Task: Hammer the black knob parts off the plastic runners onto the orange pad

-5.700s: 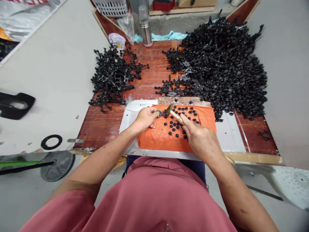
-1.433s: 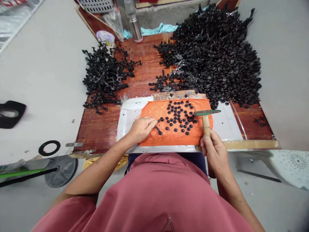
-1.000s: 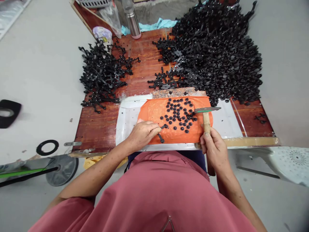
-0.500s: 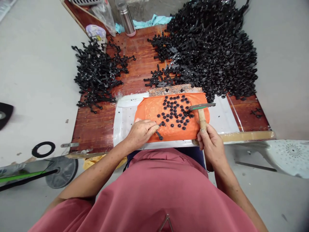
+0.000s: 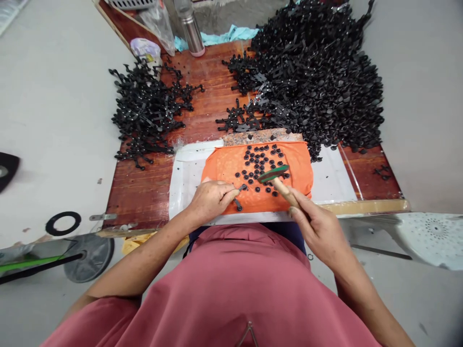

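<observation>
My left hand point(image 5: 214, 198) is closed at the left of an orange cloth point(image 5: 220, 161), thumb and fingers pinching a small black plastic strap piece point(image 5: 238, 204) with round ends. One end of that piece lies at a small black round button point(image 5: 244, 187) on the cloth. My right hand point(image 5: 314, 219) is wrapped round the wooden handle of a hammer point(image 5: 285, 191). The green-and-dark hammer head point(image 5: 274, 173) is above the cloth, to the right of my left hand. Several black round buttons point(image 5: 257, 156) are spread over the cloth, some hidden beneath the hammer head.
A big heap of black plastic parts point(image 5: 311, 82) covers the back right of the red-brown wooden table point(image 5: 144, 202). A smaller heap point(image 5: 148, 111) lies at the left. A steel flask point(image 5: 192, 31) stands at the back, and a stone slab edge point(image 5: 262, 137) shows behind the cloth.
My right hand has swung the hammer head left and towards me, from the cloth's right side to over the buttons. My left hand has stayed nearly in place with the strap piece.
</observation>
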Tool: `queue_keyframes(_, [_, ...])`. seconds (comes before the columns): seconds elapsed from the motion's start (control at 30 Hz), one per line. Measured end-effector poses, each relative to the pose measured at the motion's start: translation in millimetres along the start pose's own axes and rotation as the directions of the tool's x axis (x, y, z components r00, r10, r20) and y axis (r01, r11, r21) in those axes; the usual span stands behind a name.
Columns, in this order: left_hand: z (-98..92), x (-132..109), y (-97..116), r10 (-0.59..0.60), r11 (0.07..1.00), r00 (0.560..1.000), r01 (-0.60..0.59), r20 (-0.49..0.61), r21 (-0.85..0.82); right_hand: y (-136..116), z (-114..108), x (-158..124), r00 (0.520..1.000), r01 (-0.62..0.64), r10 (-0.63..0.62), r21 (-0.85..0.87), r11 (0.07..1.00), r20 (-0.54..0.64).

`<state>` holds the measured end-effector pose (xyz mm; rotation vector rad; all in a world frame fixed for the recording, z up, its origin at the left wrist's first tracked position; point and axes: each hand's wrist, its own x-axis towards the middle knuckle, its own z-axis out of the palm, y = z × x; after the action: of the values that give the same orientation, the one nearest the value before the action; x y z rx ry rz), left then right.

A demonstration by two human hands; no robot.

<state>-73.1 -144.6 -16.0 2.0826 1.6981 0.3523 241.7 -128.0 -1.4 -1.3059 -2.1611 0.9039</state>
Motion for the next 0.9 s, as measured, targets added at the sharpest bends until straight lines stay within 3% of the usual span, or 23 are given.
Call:
queue_keyframes(0.07, [1.0,0.6,0.3,-0.002,1.000,1.000,0.002,-0.016,0.009,-11.7,-4.0,0.1,0.993,0.109,-0.105,-0.090,0.990,0.049])
queue_keyframes(0.17, [2.5,1.6,1.6,0.007,1.000,0.999,-0.007,-0.036,-0.005,-24.0,0.2,2.1,0.978,0.209,-0.211,-0.175,0.962,0.011])
queue_keyframes(0.33, [4.6,2.5,3.0,0.023,1.000,0.999,-0.024,-0.022,-0.005,-24.3,17.4,3.8,0.975,0.221,-0.205,-0.428,0.877,0.084])
queue_keyframes(0.47, [4.5,2.8,2.9,0.015,1.000,1.000,-0.014,-0.026,0.007,-19.8,23.6,1.9,0.972,0.211,-0.235,-0.419,0.883,-0.005])
queue_keyframes(0.57, [4.2,2.9,2.3,0.014,1.000,1.000,-0.014,-0.018,0.013,-18.8,28.8,2.3,0.973,0.220,-0.226,-0.461,0.860,0.044])
queue_keyframes(0.63, [5.5,2.6,2.4,0.013,1.000,1.000,-0.012,-0.022,0.023,-19.5,31.0,3.8,0.972,0.231,-0.231,-0.411,0.882,0.050])
queue_keyframes(0.73, [8.0,1.5,4.4,0.041,0.998,0.999,-0.040,-0.016,0.044,-19.2,25.5,7.3,0.970,0.208,-0.225,-0.162,0.965,-0.094])
queue_keyframes(0.83, [-1.4,1.3,4.7,0.132,0.989,0.990,-0.134,0.042,0.065,-9.1,10.8,11.4,0.973,0.077,-0.070,0.023,0.997,-0.219])
queue_keyframes(0.9, [-24.0,2.0,-1.6,0.168,0.980,0.985,-0.172,0.048,0.102,4.9,1.3,14.2,0.965,-0.045,0.070,0.101,0.994,-0.255])
